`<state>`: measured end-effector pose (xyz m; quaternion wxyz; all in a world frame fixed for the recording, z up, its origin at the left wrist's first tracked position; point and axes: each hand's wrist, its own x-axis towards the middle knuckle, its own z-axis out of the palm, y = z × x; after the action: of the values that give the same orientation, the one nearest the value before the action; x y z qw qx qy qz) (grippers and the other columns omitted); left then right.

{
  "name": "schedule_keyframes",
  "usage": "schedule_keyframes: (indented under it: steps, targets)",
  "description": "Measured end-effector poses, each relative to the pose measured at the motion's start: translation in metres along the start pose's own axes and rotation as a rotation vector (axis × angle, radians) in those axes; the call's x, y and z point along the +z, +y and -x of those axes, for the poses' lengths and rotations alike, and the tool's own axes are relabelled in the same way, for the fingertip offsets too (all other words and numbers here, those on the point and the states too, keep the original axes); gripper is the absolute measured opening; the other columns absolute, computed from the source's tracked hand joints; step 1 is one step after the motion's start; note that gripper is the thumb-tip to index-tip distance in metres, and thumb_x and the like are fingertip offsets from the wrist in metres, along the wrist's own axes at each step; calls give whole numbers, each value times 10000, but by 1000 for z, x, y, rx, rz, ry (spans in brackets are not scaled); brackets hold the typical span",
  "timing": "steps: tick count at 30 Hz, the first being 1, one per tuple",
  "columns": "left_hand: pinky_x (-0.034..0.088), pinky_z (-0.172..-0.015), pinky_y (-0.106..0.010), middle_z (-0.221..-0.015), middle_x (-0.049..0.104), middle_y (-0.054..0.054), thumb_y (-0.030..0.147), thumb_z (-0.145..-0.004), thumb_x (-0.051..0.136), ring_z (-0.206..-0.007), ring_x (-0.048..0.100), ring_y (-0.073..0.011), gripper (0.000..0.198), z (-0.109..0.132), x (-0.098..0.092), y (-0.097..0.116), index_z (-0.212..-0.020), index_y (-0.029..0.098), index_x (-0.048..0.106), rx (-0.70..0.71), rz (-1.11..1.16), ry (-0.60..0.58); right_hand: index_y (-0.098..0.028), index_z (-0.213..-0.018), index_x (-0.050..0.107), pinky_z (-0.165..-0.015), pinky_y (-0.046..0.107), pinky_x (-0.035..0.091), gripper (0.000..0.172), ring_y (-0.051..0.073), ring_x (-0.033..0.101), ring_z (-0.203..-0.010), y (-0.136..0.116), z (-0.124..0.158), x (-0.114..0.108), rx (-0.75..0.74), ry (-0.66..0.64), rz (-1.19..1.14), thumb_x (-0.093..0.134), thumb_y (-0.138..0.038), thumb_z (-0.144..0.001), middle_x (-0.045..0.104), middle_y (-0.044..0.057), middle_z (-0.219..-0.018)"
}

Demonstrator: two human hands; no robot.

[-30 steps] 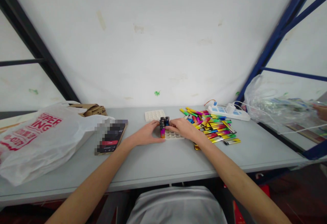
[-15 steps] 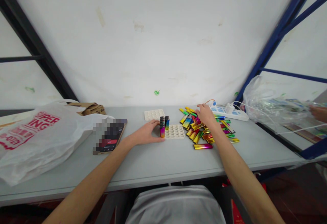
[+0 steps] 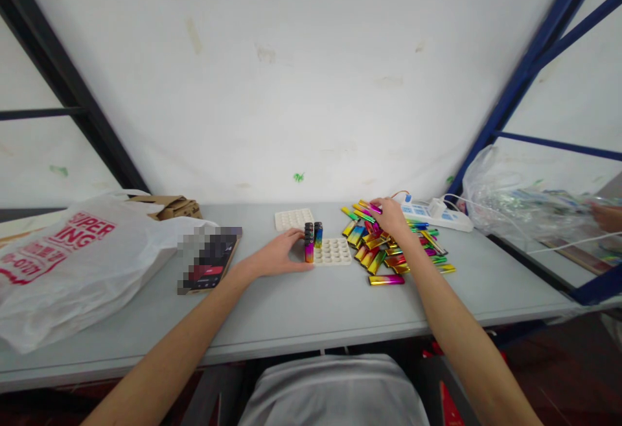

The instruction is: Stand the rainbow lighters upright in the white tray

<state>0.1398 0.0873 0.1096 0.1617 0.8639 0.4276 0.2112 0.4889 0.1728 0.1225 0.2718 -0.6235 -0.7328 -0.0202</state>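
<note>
A white tray with round holes (image 3: pixel 333 252) lies on the grey table (image 3: pixel 301 309). Several rainbow-coloured metallic tubes (image 3: pixel 311 240) stand upright in its left end. My left hand (image 3: pixel 279 256) rests against the tray's left side, fingers curled beside those tubes. To the right lies a loose pile of the same shiny tubes (image 3: pixel 383 251). My right hand (image 3: pixel 390 216) reaches into the far part of that pile and its fingers pinch a pink and yellow tube (image 3: pixel 368 206).
A second white tray (image 3: pixel 293 218) lies behind the first. A phone (image 3: pixel 210 262), a white plastic bag with red print (image 3: pixel 72 264) and a brown paper bag (image 3: pixel 168 207) sit to the left. A white power strip (image 3: pixel 435 213) and clear plastic bag (image 3: pixel 525 202) are right.
My right hand left the tray and went right into the pile of loose tubes, where it now pinches one. My left hand stayed at the tray.
</note>
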Motion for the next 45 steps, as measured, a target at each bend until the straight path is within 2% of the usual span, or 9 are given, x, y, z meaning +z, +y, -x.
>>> schedule_keyframes:
  steps: [6, 13, 16, 19, 24, 28, 32, 39, 45]
  targets:
    - [468, -1141, -481, -1403, 638, -175, 604, -730, 808, -1305, 602, -398, 735, 0, -1, 1, -1299, 166, 652, -12, -7, 0, -163, -1131, 732, -814, 389, 568, 442, 230, 710, -833, -30, 7, -4, 80, 114, -755, 764, -449, -796, 774, 86, -984]
    - [458, -1148, -497, -1406, 637, -174, 590, -740, 808, -1301, 597, -407, 727, 0, 0, 0, -1302, 158, 648, 9, 0, 0, -216, -977, 661, -832, 334, 582, 412, 173, 681, -901, -71, 23, -1, 18, -157, -1302, 740, -586, -816, 715, 30, -990]
    - [433, -1163, -504, -1440, 612, -183, 563, -754, 814, -1317, 584, -390, 728, 0, 0, 0, -1333, 164, 625, 18, 19, -9, -235, -1002, 553, -716, 301, 571, 441, 170, 679, -871, -85, 31, 2, -3, -289, -1403, 703, -621, -849, 708, 40, -1040]
    - [433, -1158, -508, -1442, 610, -185, 554, -750, 826, -1313, 584, -385, 738, 0, 1, -1, -1341, 165, 617, 29, 40, -3, -256, -1002, 483, -523, 219, 422, 449, 113, 575, -634, -101, 40, 7, -43, -338, -1435, 684, -636, -871, 660, -17, -859]
    - [442, -1152, -496, -1430, 616, -178, 560, -762, 824, -1303, 591, -377, 728, 1, 2, -2, -1333, 161, 613, 35, 41, -1, -254, -954, 503, -444, 214, 211, 449, 76, 229, -463, -121, 50, 15, -29, -356, -1394, 621, -683, -898, 284, -111, -611]
    - [453, -1149, -472, -1401, 629, -179, 568, -761, 823, -1301, 595, -380, 714, 1, 1, 0, -1300, 142, 626, 29, 24, 3, -223, -831, 537, -471, 248, 243, 480, 103, 310, -512, -124, 54, 17, -62, -185, -1123, 535, -691, -940, 355, -71, -607]
    - [466, -1135, -482, -1389, 638, -166, 570, -756, 823, -1279, 608, -381, 704, 1, 1, 0, -1289, 154, 629, 31, 24, 15, -227, -632, 408, -535, 276, 281, 543, 120, 366, -565, -125, 56, 18, -55, -37, -902, 521, -665, -933, 385, -45, -579]
    - [462, -1136, -488, -1387, 643, -155, 580, -755, 823, -1273, 610, -368, 706, 1, 3, -4, -1302, 176, 631, 45, 40, 17, -241, -568, 359, -551, 296, 239, 389, 127, 363, -544, -126, 56, 24, 33, -11, -817, 478, -480, -851, 358, -49, -521]
    - [469, -1130, -496, -1389, 639, -173, 574, -755, 826, -1270, 613, -376, 712, 1, 1, -1, -1303, 162, 631, 23, 30, 11, -239, -564, 377, -558, 300, 250, 389, 128, 383, -541, -125, 55, 27, 35, 5, -791, 484, -474, -855, 383, -51, -514]
